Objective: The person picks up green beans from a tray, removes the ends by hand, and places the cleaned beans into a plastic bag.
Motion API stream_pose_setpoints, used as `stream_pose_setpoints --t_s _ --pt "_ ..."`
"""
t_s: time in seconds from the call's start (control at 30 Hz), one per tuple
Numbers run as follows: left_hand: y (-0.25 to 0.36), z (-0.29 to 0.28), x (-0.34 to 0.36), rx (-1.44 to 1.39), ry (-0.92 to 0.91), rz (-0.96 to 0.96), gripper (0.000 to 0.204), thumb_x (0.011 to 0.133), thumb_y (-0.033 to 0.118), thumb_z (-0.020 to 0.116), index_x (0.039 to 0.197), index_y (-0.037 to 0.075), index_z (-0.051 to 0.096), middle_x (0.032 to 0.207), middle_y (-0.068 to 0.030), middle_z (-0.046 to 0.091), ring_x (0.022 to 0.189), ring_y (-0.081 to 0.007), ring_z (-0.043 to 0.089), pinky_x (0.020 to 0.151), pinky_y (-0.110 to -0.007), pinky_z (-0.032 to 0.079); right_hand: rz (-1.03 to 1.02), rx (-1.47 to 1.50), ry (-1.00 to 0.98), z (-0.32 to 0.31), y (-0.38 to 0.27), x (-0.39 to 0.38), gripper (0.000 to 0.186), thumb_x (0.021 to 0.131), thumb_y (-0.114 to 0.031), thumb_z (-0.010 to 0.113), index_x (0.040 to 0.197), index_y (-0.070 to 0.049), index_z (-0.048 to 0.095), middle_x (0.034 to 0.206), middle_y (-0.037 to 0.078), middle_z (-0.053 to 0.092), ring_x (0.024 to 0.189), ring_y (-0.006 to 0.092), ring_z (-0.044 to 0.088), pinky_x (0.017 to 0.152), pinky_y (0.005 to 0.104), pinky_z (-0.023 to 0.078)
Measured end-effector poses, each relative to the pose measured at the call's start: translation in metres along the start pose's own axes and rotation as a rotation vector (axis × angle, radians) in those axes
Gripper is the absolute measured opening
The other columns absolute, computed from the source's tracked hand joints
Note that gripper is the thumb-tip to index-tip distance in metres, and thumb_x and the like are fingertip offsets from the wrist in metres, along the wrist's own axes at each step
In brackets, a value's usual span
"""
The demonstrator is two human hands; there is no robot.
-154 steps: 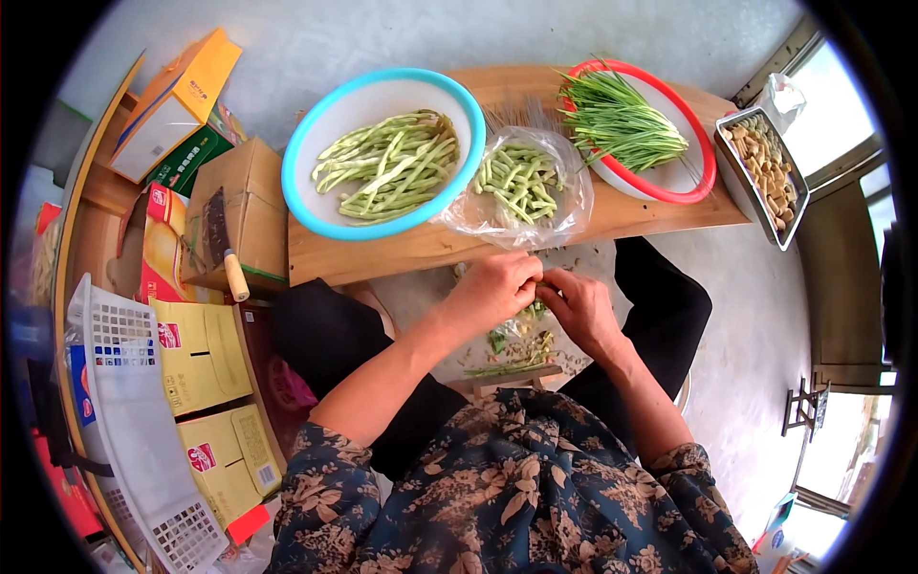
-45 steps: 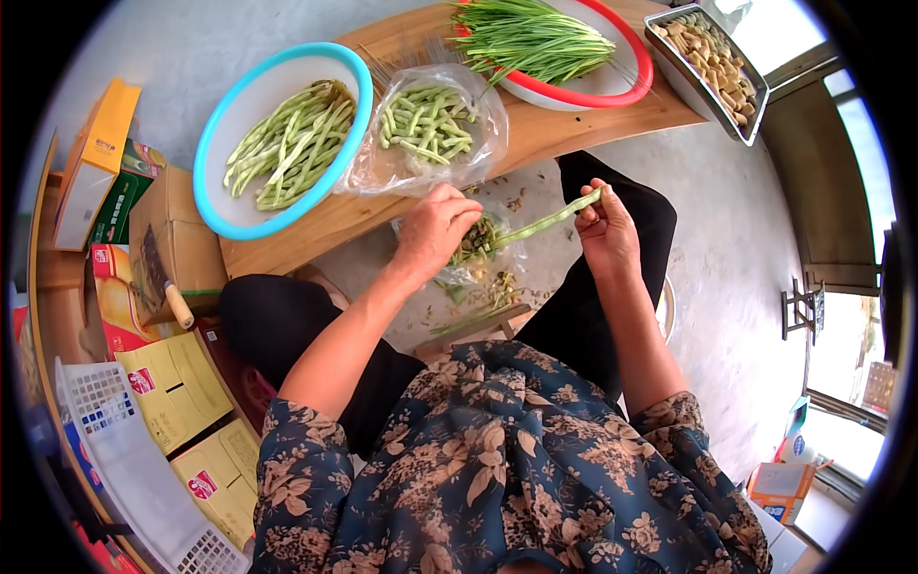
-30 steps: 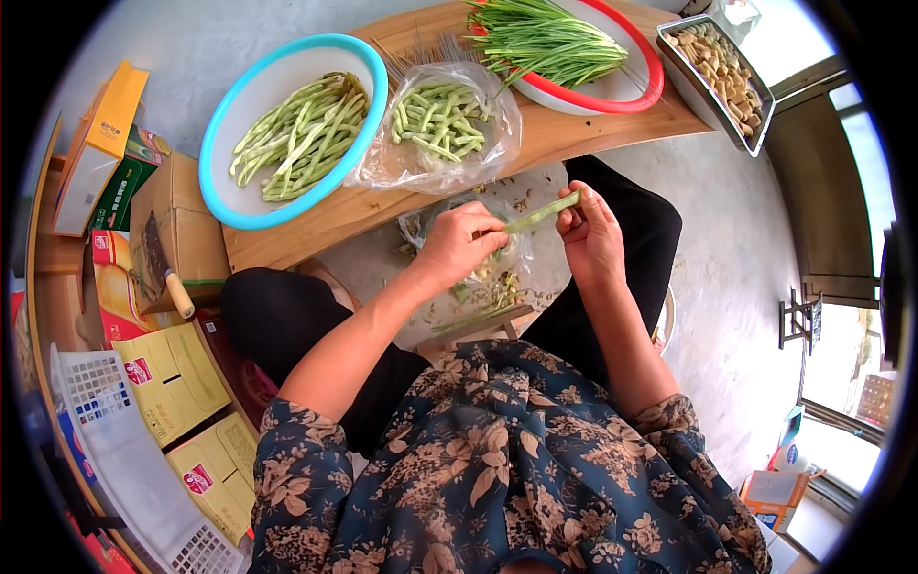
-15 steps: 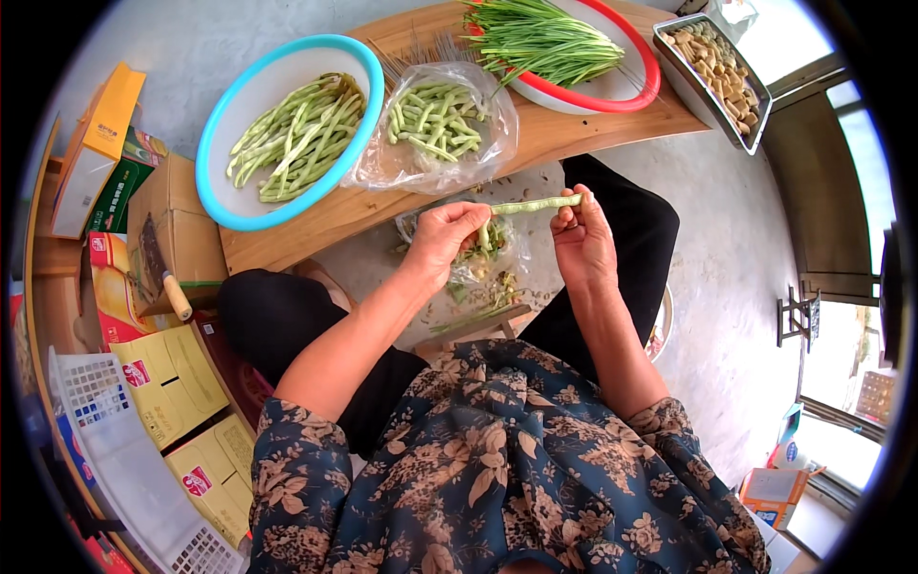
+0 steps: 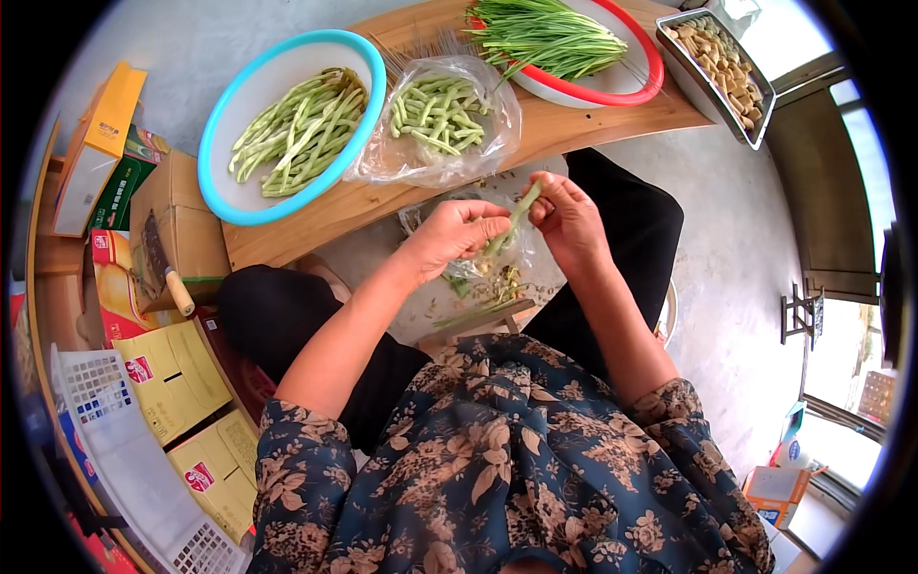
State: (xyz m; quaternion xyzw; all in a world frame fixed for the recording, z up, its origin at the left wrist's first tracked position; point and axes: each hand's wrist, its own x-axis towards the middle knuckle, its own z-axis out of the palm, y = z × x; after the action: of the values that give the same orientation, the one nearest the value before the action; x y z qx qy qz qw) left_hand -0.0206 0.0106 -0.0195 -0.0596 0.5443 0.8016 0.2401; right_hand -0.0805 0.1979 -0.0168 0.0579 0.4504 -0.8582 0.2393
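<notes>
On your bench [image 5: 574,134]: 2 basins [image 5: 214,177] [image 5: 652,91]; 1 clear bag [image 5: 402,165], near edge; 1 metal tray [image 5: 703,84], right end. Between your 2 hands [image 5: 449,235] [image 5: 572,226]: at least 1 bean [image 5: 522,208].

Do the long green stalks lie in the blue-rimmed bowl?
No, the stalks lie in the red-rimmed bowl, while the blue-rimmed bowl holds green beans.

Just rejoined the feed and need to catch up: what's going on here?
A person's right hand holds a green bean slanting upward. The left hand is right beside it; whether it touches is hard to tell. On the wooden table, long whole beans lie in a blue-rimmed basin, and shorter pieces lie in a clear plastic bag.
</notes>
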Motion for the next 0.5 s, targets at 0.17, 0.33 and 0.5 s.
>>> stream_pose_setpoints --t_s 0.17,0.33,0.5 --pt "0.0 0.0 -0.001 0.173 0.038 0.004 0.026 0.087 0.024 0.068 0.099 0.001 0.065 0.067 0.0065 0.05 0.054 -0.0021 0.035 0.048 -0.019 0.028 0.01 -0.094 -0.051 0.013 0.003 -0.004 0.02 0.094 -0.017 0.057 0.102 0.001 0.061 0.088 0.009 0.064 0.063 0.0106 0.052 0.063 0.023 0.045" --pt "-0.001 0.004 0.0 0.043 0.125 0.053 0.021 0.089 0.021 0.065 0.095 0.0 0.065 0.065 0.0064 0.048 0.053 -0.0024 0.036 0.048 -0.019 0.028 -0.152 0.021 -0.023 0.015 0.015 -0.009 0.017 0.094 -0.016 0.056 0.102 -0.001 0.061 0.091 0.009 0.064 0.069 0.0123 0.055 0.068 0.0232 0.046" --pt "-0.005 0.01 -0.001 -0.262 0.159 0.064 0.018 0.09 0.016 0.063 0.094 -0.001 0.064 0.071 0.0037 0.055 0.053 -0.0025 0.038 0.046 -0.019 0.029 -0.198 0.128 0.022 0.021 0.024 -0.015 0.016 0.094 -0.016 0.056 0.101 -0.001 0.06 0.093 0.009 0.064 0.071 0.0131 0.057 0.07 0.0246 0.047"
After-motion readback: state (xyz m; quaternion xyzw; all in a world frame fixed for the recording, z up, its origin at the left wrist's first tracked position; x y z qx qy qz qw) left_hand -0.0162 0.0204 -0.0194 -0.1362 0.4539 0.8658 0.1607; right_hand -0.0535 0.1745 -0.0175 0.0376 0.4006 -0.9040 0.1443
